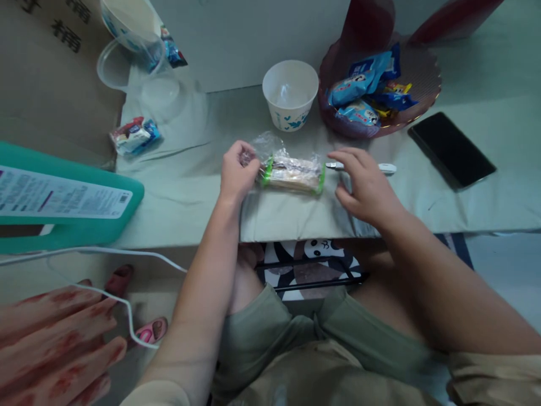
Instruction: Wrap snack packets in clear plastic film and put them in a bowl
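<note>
**Hands on a wrapped snack at the near edge of a cloth-covered surface**

Pale green cloth covers the surface [465,197], whose near edge runs just below both hands, above the seated person's lap. A clear-wrapped snack packet [292,173] with green ends lies close to that edge, at the centre. The left hand [237,172] pinches the crinkled wrapper at the packet's left end, fingers closed on the plastic. The right hand [364,183] hovers just right of the packet, fingers loosely spread and curved, holding nothing; whether it touches the packet is unclear. A slim white object [386,167] pokes out from behind that hand.

Farther back stand a white paper cup [290,93] and, to its right, a dark red dish [422,73] holding blue-wrapped sweets. A black phone [451,149] lies at far right. Bare cloth lies open left of the packet, up to a small wrapped sweet [135,135]. A teal box [71,197] crowds the left edge. Another person's hand [54,344] shows at near left.
</note>
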Demonstrator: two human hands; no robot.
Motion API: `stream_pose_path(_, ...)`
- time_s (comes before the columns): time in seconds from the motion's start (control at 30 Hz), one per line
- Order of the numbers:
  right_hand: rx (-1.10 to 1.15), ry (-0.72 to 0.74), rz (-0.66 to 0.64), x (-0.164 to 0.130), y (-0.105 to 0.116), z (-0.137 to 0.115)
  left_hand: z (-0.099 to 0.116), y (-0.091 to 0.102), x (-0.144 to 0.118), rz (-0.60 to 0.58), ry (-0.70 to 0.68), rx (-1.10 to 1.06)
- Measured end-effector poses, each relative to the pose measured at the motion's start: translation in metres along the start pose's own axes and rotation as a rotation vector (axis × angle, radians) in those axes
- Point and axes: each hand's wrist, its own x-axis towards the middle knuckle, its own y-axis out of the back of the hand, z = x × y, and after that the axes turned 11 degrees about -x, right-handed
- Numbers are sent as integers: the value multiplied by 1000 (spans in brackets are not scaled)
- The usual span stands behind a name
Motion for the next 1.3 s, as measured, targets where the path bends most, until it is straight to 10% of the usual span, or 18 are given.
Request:
stream_pose_path(0.2,63,100,-104,13,-3,-15,27,5,-22,-299,110,-94)
stream_pose_path(0.57,125,-373,36,10,12,28,24,31,-17,52,179,187)
stream_pose_path(0.73,-7,-278,120,7,19,19,20,37,-17,270,-45,372)
stream_pose_path(0.9,-69,-93,50,6,22,-4,17,17,-20,12,-368,347)
stream_pose_path(1.3,-144,-156,-21,10,-5,9,8,13,-22,-75,-184,384)
